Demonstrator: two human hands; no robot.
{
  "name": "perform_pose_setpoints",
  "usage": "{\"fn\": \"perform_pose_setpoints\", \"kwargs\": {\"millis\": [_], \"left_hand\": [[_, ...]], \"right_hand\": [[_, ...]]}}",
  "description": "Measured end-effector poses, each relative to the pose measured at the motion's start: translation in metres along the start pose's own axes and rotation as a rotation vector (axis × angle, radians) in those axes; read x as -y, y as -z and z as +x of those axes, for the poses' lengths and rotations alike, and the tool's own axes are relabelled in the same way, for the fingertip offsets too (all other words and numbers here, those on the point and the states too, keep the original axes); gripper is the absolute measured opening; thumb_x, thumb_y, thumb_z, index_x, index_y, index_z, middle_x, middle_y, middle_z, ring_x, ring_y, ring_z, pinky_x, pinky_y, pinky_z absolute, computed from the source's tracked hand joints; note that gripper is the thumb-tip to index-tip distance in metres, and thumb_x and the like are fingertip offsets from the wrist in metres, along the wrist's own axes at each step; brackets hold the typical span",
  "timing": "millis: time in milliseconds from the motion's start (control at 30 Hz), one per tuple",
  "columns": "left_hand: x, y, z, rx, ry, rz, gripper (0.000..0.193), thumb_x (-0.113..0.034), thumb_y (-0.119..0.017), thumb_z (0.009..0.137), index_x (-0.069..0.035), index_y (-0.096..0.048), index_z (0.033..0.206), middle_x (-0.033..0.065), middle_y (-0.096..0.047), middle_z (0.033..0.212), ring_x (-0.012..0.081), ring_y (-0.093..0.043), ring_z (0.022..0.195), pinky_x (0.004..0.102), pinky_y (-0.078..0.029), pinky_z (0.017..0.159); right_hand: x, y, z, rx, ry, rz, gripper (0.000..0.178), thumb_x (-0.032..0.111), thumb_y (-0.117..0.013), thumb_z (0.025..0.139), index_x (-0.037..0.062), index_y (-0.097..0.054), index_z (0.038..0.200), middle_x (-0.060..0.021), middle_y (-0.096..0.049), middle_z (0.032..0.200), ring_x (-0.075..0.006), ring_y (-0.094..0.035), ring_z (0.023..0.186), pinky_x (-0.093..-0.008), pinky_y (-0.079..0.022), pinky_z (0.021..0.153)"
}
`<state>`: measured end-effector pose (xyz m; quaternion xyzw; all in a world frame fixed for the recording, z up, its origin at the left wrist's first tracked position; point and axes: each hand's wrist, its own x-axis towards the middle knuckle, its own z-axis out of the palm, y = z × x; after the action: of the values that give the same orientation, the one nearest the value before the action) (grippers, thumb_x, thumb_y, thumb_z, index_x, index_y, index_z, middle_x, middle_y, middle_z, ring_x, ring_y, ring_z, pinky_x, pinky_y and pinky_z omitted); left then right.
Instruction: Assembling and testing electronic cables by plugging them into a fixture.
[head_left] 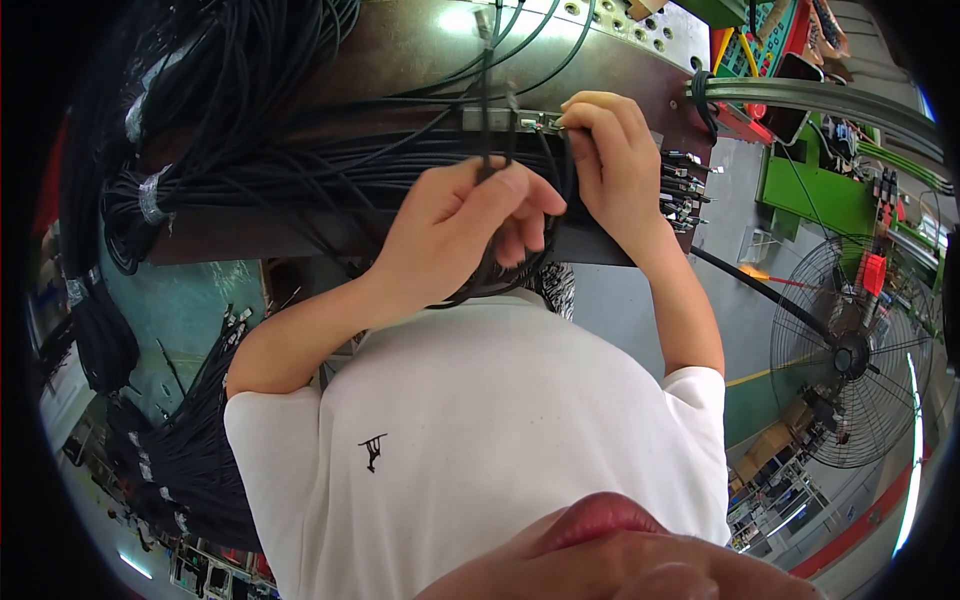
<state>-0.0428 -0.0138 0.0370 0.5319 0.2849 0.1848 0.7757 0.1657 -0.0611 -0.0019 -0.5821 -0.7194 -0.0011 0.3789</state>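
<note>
My left hand (455, 225) is closed around thin black cables (487, 115), which rise from between thumb and forefinger. Their upper ends are smeared by motion. At the right end of a small metal fixture (486, 120), my right hand (618, 150) pinches a small silvery cable connector (550, 123) between thumb and fingertips. The fingers partly cover it. Below the fixture, a thick bundle of black cables (330, 165) lies across the brown bench (420, 45). Bare connector ends (682, 190) of that bundle stick out past my right wrist.
More tied black cables (230, 50) pile up at the far left, and others (190, 470) hang lower left. A perforated metal plate (640, 30) lies at the back. To the right stand a green machine (815, 185) and a caged floor fan (850, 350).
</note>
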Motion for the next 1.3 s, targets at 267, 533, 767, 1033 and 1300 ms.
{"fn": "perform_pose_setpoints", "kwargs": {"millis": [267,533,767,1033,1300], "left_hand": [[0.002,0.005,0.007,0.104,0.134,-0.219,0.044,-0.027,-0.036,0.102,0.005,-0.065,0.096,0.0076,-0.058,0.065,0.0119,-0.051,0.057,0.0248,-0.042,0.055],[0.003,0.002,0.009,0.161,0.189,-0.247,0.045,-0.027,-0.035,0.101,0.006,-0.065,0.095,0.0086,-0.056,0.06,0.0127,-0.049,0.054,0.026,-0.041,0.054],[0.004,0.004,0.011,0.173,0.213,-0.255,0.045,-0.028,-0.036,0.101,0.006,-0.065,0.095,0.0087,-0.057,0.06,0.0124,-0.048,0.053,0.0263,-0.039,0.053],[0.005,0.004,0.014,0.177,0.247,-0.281,0.046,-0.028,-0.036,0.1,0.007,-0.064,0.097,0.0089,-0.058,0.061,0.0119,-0.048,0.053,0.0259,-0.04,0.054],[0.006,0.005,0.014,0.175,0.237,-0.291,0.046,-0.028,-0.035,0.099,0.008,-0.065,0.097,0.0091,-0.058,0.061,0.0119,-0.048,0.055,0.0261,-0.04,0.055]], "right_hand": [[-0.001,0.005,0.006,0.139,-0.063,0.004,0.024,-0.007,-0.065,0.075,0.0052,-0.057,0.094,-0.0072,-0.06,0.099,-0.028,-0.06,0.09,-0.0369,-0.052,0.071],[0.012,0.017,0.02,0.329,0.016,-0.27,0.028,-0.002,-0.062,0.072,0.006,-0.053,0.097,-0.004,-0.055,0.101,-0.0213,-0.063,0.091,-0.0311,-0.054,0.063],[0.015,0.015,0.027,0.361,0.067,-0.337,0.022,0.001,-0.062,0.073,0.007,-0.053,0.092,-0.004,-0.052,0.091,-0.0201,-0.063,0.087,-0.031,-0.053,0.061],[0.009,0.019,0.02,0.316,0.003,-0.169,0.029,-0.007,-0.062,0.067,0.0057,-0.054,0.092,-0.003,-0.058,0.095,-0.0223,-0.062,0.08,-0.0324,-0.051,0.059],[0.009,0.019,0.021,0.357,0.013,-0.193,0.027,-0.003,-0.063,0.067,0.0063,-0.055,0.092,-0.0029,-0.056,0.093,-0.0215,-0.061,0.08,-0.0311,-0.051,0.06]]}}
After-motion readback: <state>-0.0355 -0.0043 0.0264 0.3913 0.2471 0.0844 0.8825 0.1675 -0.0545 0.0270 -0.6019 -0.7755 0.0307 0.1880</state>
